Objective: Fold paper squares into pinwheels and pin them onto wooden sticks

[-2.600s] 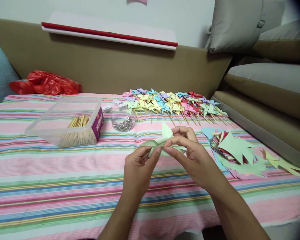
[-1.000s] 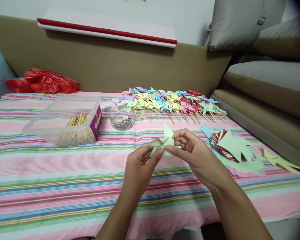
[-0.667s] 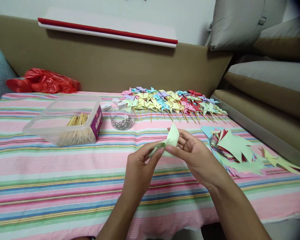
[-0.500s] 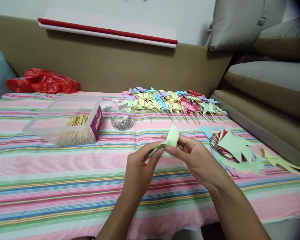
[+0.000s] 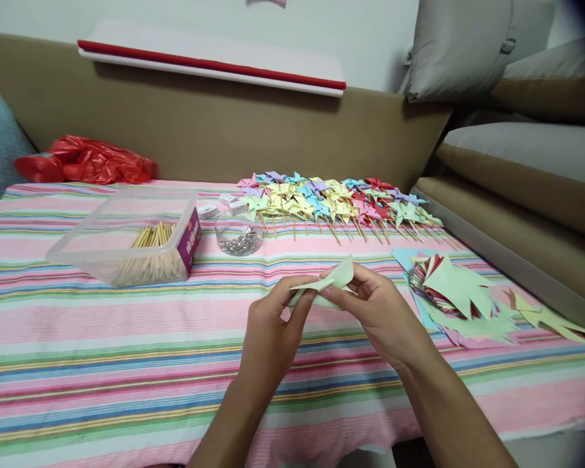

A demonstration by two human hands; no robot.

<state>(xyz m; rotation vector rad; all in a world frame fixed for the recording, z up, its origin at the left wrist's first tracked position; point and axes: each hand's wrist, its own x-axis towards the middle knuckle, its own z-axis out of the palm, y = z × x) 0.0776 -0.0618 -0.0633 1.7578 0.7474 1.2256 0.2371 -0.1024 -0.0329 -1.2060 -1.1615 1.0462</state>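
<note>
A pale green paper pinwheel piece point(image 5: 340, 275), its points curled toward the middle, is held above the cloth between both hands. My left hand point(image 5: 277, 312) pinches its left side between thumb and fingers. On the right side, my right hand point(image 5: 370, 304) grips the paper, thumb in front and fingers behind. Parts of the paper are hidden by the fingers. Beyond my hands lie finished pinwheels point(image 5: 316, 198) on thin sticks, in several colours. To the right is a stack of cut paper pieces point(image 5: 461, 286), a light green one on top.
A clear plastic box point(image 5: 121, 260) of wooden sticks point(image 5: 153, 250) stands at left. Near it are a round clear tub point(image 5: 238, 235) of small metal pins and small white boxes point(image 5: 237, 207). A red plastic bag point(image 5: 97, 159) lies behind. Cushions point(image 5: 526, 156) line the right.
The green paper's upper point has bent down and right, and another point now stretches left across the middle. Both hands stay in nearly the same place.
</note>
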